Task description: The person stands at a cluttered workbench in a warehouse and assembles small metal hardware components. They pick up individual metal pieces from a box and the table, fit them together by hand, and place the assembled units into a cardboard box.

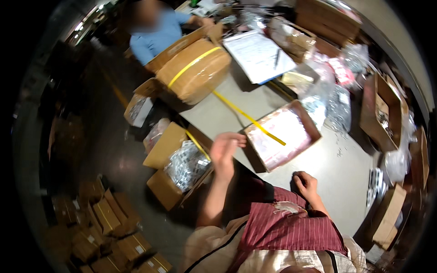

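Yellow plastic strap (248, 118) runs diagonally across grey table (337, 164), centre frame, over shallow brown cardboard tray with pink sheets (282, 134). Left hand (225, 148) raised mid-frame, forearm rising from lower centre, fingers curled loosely, holding nothing, just left of tray. Right hand (306, 184) lower right of centre, fingers bent, fingertips on table edge; grip unclear. Open carton of small silvery packets (184, 166) sits left of left hand.

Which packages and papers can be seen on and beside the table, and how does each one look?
Brown bundle: far table end, rounded, yellow strap.
Shallow box: table middle, pinkish clear bags inside.
Open carton: on floor, near left hand, small silvery packets.
Paper sheets: far side, white, pen on top.
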Available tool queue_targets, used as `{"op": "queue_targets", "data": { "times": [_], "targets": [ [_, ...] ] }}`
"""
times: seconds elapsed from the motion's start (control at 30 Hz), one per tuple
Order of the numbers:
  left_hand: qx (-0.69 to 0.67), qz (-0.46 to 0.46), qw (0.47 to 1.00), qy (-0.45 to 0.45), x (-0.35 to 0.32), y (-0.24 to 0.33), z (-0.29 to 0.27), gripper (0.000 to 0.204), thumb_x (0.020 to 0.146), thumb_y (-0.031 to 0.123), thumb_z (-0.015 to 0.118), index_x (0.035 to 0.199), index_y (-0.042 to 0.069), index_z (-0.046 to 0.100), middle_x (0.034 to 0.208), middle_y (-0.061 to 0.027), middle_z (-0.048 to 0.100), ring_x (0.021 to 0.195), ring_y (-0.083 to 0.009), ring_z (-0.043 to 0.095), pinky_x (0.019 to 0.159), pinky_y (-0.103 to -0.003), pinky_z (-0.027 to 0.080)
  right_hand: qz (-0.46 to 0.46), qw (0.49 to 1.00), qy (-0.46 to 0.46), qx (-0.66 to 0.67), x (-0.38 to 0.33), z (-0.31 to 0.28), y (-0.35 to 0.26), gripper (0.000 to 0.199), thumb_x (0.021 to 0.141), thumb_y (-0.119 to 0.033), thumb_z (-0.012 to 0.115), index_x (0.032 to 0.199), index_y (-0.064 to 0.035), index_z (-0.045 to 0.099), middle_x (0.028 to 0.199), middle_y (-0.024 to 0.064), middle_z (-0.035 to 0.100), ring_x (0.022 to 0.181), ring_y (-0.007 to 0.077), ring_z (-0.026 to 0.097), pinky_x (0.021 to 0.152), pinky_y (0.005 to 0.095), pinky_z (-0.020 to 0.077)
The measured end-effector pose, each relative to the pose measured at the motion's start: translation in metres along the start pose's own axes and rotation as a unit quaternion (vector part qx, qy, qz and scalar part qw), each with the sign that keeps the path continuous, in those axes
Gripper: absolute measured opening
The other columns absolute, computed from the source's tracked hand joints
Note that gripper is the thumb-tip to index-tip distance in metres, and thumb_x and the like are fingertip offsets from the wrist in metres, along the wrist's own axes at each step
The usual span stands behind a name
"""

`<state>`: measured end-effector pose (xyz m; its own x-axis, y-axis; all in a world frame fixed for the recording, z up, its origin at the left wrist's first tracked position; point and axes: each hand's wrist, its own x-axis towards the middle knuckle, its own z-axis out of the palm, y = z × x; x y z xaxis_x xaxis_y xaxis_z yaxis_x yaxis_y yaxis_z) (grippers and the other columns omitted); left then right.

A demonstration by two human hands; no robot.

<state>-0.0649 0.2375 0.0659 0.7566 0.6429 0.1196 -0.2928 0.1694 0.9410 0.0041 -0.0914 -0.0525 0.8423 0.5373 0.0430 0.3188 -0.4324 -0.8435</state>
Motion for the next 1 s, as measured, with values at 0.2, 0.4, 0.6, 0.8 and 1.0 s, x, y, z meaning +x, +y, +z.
{"op": "queue_targets", "data": {
  "times": [0.2, 0.4, 0.6, 0.8, 1.0],
  "targets": [
    [0.302, 0.057, 0.89, -0.335, 0.018, -0.066, 0.107, 0.02, 0.092, 0.013, 0.066, 0.108, 0.001, 0.066, 0.102, -0.0211, 0.069, 0.092, -0.0361, 0.068, 0.08, -0.041, 0.055, -0.002, 1.0, 0.0, 0.031, 0.002, -0.005, -0.008, 0.014, 0.093, -0.014, 0.065, 0.1, -0.0033, 0.071, 0.085, 0.0134, 0.072, 0.075, 0.0239, 0.072, 0.069, 0.0323, 0.0559],
    [0.543, 0.131, 0.769, -0.312, 0.05, -0.135, 0.113, 0.026, 0.085, 0.026, 0.068, 0.087, 0.0, 0.065, 0.086, -0.0161, 0.069, 0.083, -0.0367, 0.066, 0.075, -0.049, 0.051, 0.009, 0.992, -0.018, 0.126, -0.01, -0.017, -0.002, 0.017, 0.097, -0.013, 0.063, 0.106, 0.0003, 0.068, 0.091, 0.0101, 0.072, 0.082, 0.0156, 0.068, 0.075, 0.0297, 0.0543],
    [0.452, 0.086, 0.85, -0.257, 0.023, -0.097, 0.132, 0.017, 0.086, 0.018, 0.071, 0.084, 0.003, 0.065, 0.084, -0.0137, 0.068, 0.081, -0.0319, 0.066, 0.069, -0.044, 0.05, 0.057, 0.982, 0.02, 0.178, -0.017, -0.036, 0.007, 0.017, 0.097, -0.013, 0.06, 0.105, -0.0003, 0.068, 0.092, 0.0101, 0.072, 0.085, 0.0174, 0.068, 0.079, 0.0314, 0.0541],
    [0.59, 0.225, 0.744, -0.218, 0.037, -0.131, 0.124, 0.019, 0.086, 0.019, 0.072, 0.084, 0.002, 0.066, 0.083, -0.0147, 0.068, 0.081, -0.034, 0.066, 0.072, -0.047, 0.05, 0.075, 0.987, 0.041, 0.137, 0.001, -0.056, 0.0, 0.017, 0.095, -0.012, 0.059, 0.105, -0.0013, 0.067, 0.088, 0.0112, 0.072, 0.081, 0.0191, 0.069, 0.076, 0.0329, 0.0543],
    [0.423, 0.061, 0.881, -0.205, 0.021, -0.109, 0.136, 0.015, 0.088, 0.016, 0.07, 0.089, 0.001, 0.069, 0.082, -0.0133, 0.069, 0.078, -0.0292, 0.067, 0.07, -0.043, 0.052, 0.095, 0.969, -0.015, 0.229, -0.012, -0.069, 0.013, 0.021, 0.097, -0.014, 0.062, 0.112, -0.0003, 0.065, 0.091, 0.0066, 0.069, 0.08, 0.0136, 0.064, 0.074, 0.0289, 0.0534]
  ]
}}
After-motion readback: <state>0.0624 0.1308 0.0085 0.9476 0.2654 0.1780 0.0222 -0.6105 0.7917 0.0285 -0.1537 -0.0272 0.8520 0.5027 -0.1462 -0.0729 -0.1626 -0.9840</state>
